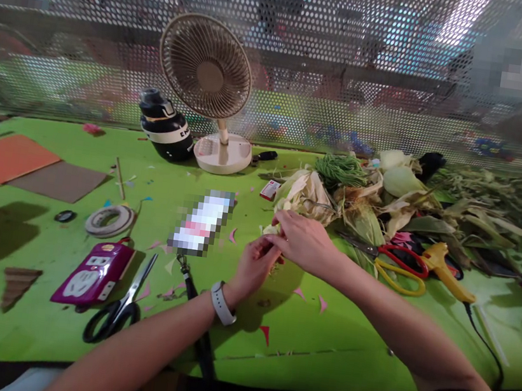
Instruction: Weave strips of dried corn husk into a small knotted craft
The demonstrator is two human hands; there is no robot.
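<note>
Pale husk-like piece [270,229] sits between left hand [254,265] and right hand [302,239], over the green surface [317,350]; each grip looks pinched nearly closed on it (fingers hide the exact hold). Step seems fine fingertip handling; next move likely calls for a steady pinch. Husk pile [309,195] just beyond, red-handled scissors [369,248] right.

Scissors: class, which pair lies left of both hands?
The black-handled scissors; the red handle and yellow handle lie right of the right hand.
</note>
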